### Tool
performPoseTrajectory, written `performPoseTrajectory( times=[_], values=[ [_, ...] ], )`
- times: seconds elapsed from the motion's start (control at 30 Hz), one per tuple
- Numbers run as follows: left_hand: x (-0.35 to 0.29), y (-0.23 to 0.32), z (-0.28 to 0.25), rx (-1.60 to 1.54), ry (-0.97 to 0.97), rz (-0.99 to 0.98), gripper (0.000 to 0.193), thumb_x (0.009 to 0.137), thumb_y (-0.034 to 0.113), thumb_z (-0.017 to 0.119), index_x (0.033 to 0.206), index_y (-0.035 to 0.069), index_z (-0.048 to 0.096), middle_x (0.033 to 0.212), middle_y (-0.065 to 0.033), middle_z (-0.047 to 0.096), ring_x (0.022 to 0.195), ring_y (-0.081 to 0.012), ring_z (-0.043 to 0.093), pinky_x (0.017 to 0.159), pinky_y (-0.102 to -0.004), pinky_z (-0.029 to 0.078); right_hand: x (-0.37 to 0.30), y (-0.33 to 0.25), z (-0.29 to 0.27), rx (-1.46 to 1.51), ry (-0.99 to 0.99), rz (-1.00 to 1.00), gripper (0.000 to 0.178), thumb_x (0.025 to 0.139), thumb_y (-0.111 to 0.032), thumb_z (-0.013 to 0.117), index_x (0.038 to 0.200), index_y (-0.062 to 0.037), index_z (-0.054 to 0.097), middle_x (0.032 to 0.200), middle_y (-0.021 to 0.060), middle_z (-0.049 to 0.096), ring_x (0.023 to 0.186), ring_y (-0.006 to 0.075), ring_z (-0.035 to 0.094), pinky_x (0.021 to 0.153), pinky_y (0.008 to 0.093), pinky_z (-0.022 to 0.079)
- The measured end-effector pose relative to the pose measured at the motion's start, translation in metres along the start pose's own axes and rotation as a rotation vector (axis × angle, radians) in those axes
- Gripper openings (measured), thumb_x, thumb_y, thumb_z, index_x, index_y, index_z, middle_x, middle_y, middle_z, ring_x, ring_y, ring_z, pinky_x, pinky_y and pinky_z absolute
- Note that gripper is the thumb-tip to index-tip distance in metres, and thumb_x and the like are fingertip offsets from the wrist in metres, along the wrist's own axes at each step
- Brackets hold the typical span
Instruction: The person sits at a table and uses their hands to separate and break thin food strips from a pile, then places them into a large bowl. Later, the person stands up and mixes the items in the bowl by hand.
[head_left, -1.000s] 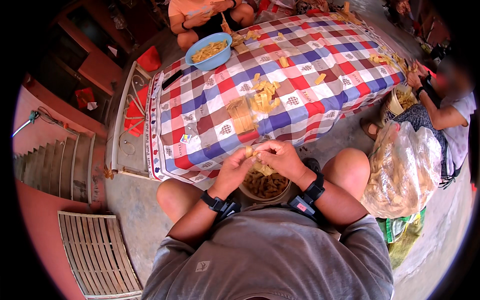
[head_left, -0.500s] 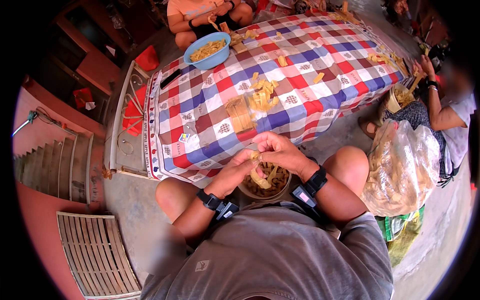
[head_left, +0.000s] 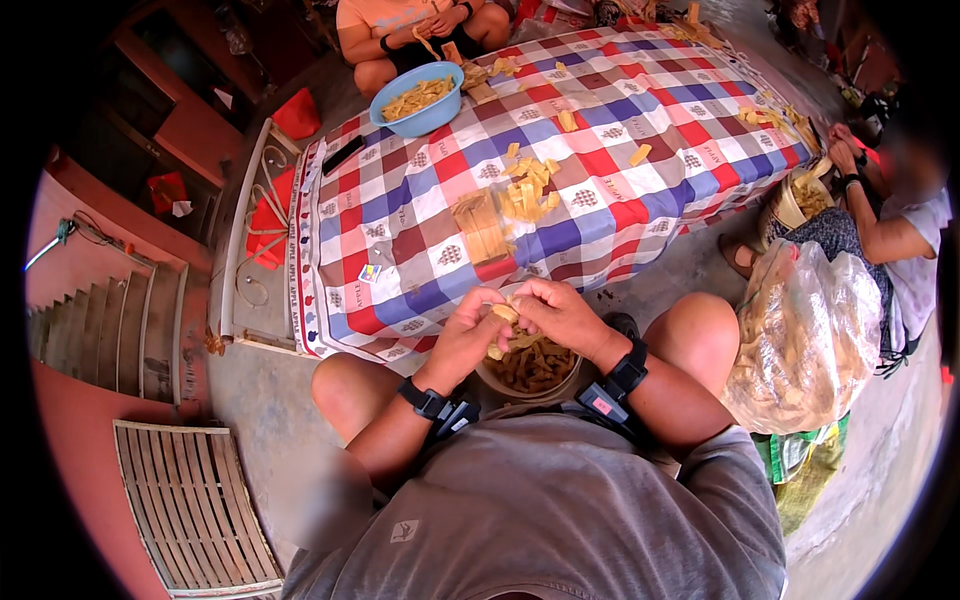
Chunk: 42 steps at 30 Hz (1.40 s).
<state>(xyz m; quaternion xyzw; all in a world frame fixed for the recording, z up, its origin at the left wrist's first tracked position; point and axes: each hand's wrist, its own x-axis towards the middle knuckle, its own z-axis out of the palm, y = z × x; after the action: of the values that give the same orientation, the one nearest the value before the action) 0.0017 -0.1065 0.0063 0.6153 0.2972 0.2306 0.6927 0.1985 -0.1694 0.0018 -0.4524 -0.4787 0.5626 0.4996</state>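
Both hands meet above a round tub (head_left: 528, 396) between my knees. Fingers of my left hand (head_left: 466, 338) are closed round a pale yellow strip (head_left: 505, 314) that looks folded or knotted. The thumb and fingers of my right hand (head_left: 562, 318) pinch the same strip at its upper end; the fingertips partly hide it. Inside the tub lie many brownish-yellow folded pieces (head_left: 540, 370). Just beyond my hands, on the checked tablecloth (head_left: 420, 270), are a flat stack of tan strips (head_left: 480, 228) and a loose heap of yellow pieces (head_left: 532, 190).
A blue basin (head_left: 432, 122) of yellow pieces stands at the table's far left, by a seated person (head_left: 400, 25). Right of me are a large clear plastic bag (head_left: 800, 340) of pieces and another seated person (head_left: 890, 235) with a bucket (head_left: 785, 210). A dark phone (head_left: 344, 155) lies near the left edge.
My hands have drawn closer together, and the right fingers have curled in onto the strip. Its dangling end is now mostly gathered at my left hand. The person at right has lowered their hands.
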Motion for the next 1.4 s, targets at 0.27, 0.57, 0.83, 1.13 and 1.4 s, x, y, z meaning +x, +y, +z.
performPoseTrajectory(
  times=[0.27,0.57,0.83,1.13,1.4],
  values=[
    [-0.003,0.020,0.019,0.133,0.025,-0.019,0.037,0.104,0.012,0.049,0.139,0.010,0.040,0.085,-0.0010,0.056,0.072,-0.0067,0.051,0.064,-0.0220,0.042,0.008,0.023,-0.002,-0.076,0.293,-0.140,0.018,0.099,-0.018,0.054,0.094,-0.0017,0.061,0.077,0.0026,0.058,0.069,0.0096,0.053,0.064,0.0262,0.044],
    [0.001,0.011,0.012,0.114,-0.012,0.019,0.034,0.103,0.017,0.054,0.135,0.003,0.053,0.093,-0.0007,0.061,0.085,-0.0063,0.056,0.075,-0.0218,0.045,0.007,-0.002,-0.007,0.047,0.169,-0.040,0.018,0.099,-0.017,0.056,0.092,-0.0024,0.063,0.074,-0.0019,0.056,0.069,0.0055,0.050,0.063,0.0235,0.042],
    [0.005,-0.003,0.005,0.083,0.024,-0.008,0.015,0.103,0.016,0.057,0.109,0.003,0.063,0.089,0.0000,0.064,0.082,-0.0076,0.058,0.079,-0.0239,0.048,0.005,0.004,0.001,-0.113,0.104,-0.187,0.020,0.096,-0.018,0.062,0.099,0.0021,0.062,0.085,0.0054,0.063,0.083,0.0105,0.059,0.075,0.0289,0.048],
    [0.005,0.006,-0.002,-0.200,0.168,0.064,0.011,0.102,0.011,0.055,0.106,0.002,0.060,0.093,-0.0085,0.070,0.082,-0.0138,0.067,0.079,-0.0273,0.051,0.000,0.011,-0.006,-0.146,-0.104,0.072,0.028,0.103,-0.027,0.052,0.098,-0.0011,0.059,0.084,0.0020,0.060,0.078,0.0096,0.056,0.073,0.0267,0.048],
    [-0.003,0.005,-0.010,-0.340,0.170,0.072,0.010,0.101,0.011,0.056,0.104,0.002,0.060,0.095,-0.0115,0.071,0.085,-0.0184,0.070,0.082,-0.0308,0.053,-0.001,0.004,-0.009,-0.296,-0.040,-0.046,0.031,0.098,-0.027,0.050,0.089,0.0017,0.059,0.079,0.0117,0.060,0.074,0.0204,0.056,0.072,0.0354,0.046]
  ],
)
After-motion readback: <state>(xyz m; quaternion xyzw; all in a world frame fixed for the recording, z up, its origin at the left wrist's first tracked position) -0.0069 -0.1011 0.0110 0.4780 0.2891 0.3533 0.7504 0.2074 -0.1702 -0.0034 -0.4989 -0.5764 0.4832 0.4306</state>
